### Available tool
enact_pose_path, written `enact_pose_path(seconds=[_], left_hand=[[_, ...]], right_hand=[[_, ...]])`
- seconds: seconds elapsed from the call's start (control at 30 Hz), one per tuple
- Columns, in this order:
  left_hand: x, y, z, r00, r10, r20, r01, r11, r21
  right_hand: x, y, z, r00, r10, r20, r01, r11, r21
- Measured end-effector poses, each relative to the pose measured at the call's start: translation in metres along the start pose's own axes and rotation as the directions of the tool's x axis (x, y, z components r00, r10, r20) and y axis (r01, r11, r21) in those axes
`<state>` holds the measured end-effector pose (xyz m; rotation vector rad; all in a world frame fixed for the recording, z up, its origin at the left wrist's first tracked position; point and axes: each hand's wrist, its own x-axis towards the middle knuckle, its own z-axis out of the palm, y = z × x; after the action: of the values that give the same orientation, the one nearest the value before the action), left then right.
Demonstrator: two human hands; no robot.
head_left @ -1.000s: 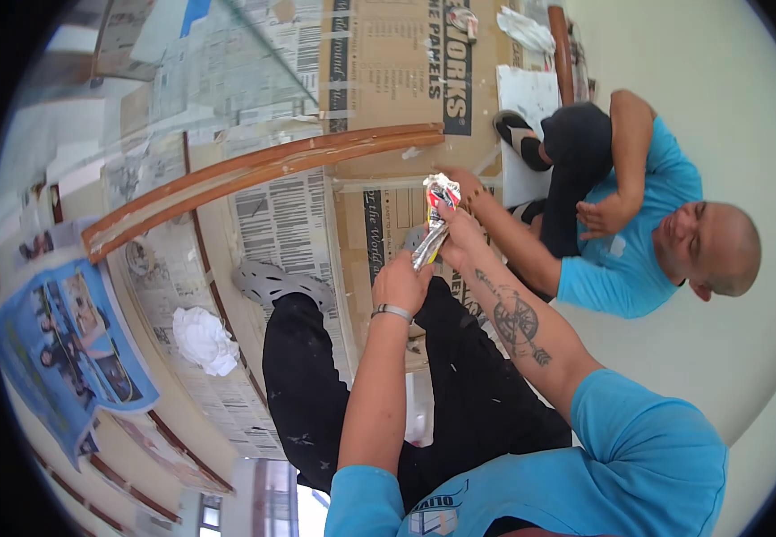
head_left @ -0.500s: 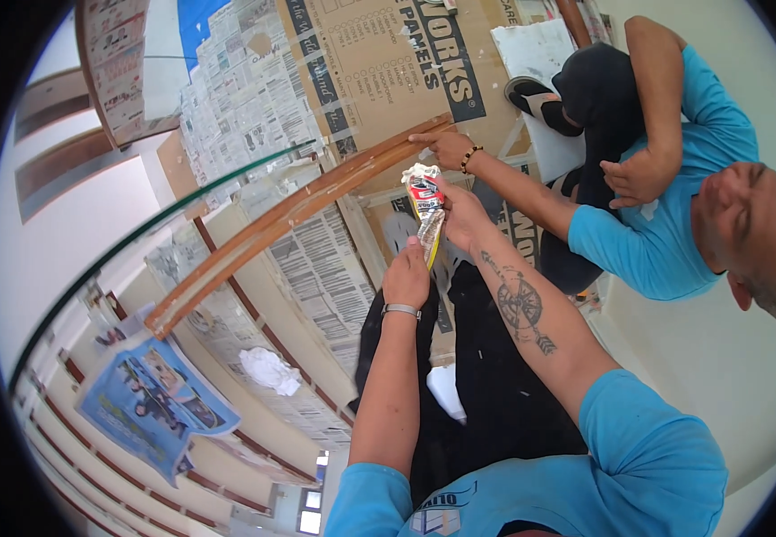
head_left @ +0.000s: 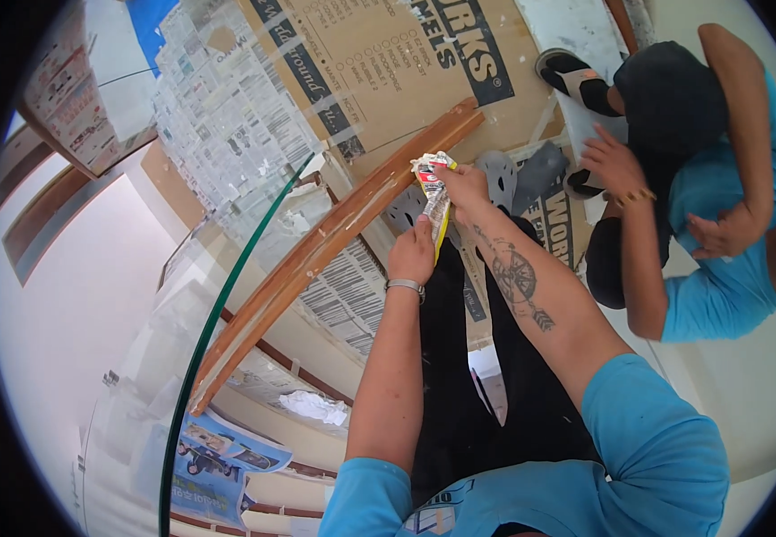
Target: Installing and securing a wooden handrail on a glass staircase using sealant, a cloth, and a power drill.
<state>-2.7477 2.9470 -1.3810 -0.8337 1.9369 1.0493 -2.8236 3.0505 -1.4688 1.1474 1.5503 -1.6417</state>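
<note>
Between my hands is a crumpled foil packet (head_left: 439, 208) with red, white and yellow print. Whitish paste shows at its upper end. My right hand (head_left: 466, 191) is closed around the upper part of the packet. Lower down, my left hand (head_left: 412, 253) pinches the packet's tail, thumb up. The paste end is close beside a wooden handrail (head_left: 334, 237), which slants from upper right to lower left and has pale streaks along it. Whether the packet touches the rail I cannot tell.
Left of the rail runs the green edge of a glass panel (head_left: 218, 309). Newspaper sheets (head_left: 218, 98) and a printed cardboard sheet (head_left: 379, 67) cover surfaces beyond. Crumpled white paper (head_left: 314, 407) lies below the rail. A co-worker in a blue shirt (head_left: 706, 201) crouches at right.
The co-worker's hand has left the rail's upper end and drawn back right. My view has shifted, so rail and glass appear steeper. Both my hands still hold the packet.
</note>
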Motion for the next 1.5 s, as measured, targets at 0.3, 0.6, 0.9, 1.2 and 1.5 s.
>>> enact_pose_path(seconds=[0.3, 0.6, 0.9, 1.2, 1.5], left_hand=[[0.056, -0.011, 0.012, 0.999, -0.04, 0.016, 0.042, 0.994, -0.106], [0.086, 0.008, 0.035, 0.899, -0.265, 0.348, 0.437, 0.537, -0.722], [0.082, 0.005, 0.054, 0.911, -0.314, 0.267, 0.397, 0.495, -0.773], [0.077, 0.022, 0.045, 0.942, -0.324, -0.087, 0.238, 0.829, -0.506], [0.086, 0.027, 0.049, 0.941, -0.274, -0.196, 0.169, 0.887, -0.43]], right_hand=[[0.054, 0.005, 0.019, 0.989, -0.075, -0.126, 0.035, 0.955, -0.295], [0.085, -0.026, 0.024, 0.987, -0.097, -0.125, -0.013, 0.738, -0.675], [0.036, -0.022, 0.005, 0.927, 0.315, 0.203, -0.256, 0.928, -0.272], [0.061, -0.029, 0.012, 0.915, 0.363, 0.176, -0.349, 0.931, -0.103], [0.053, -0.024, 0.017, 0.934, 0.321, 0.157, -0.314, 0.947, -0.069]])
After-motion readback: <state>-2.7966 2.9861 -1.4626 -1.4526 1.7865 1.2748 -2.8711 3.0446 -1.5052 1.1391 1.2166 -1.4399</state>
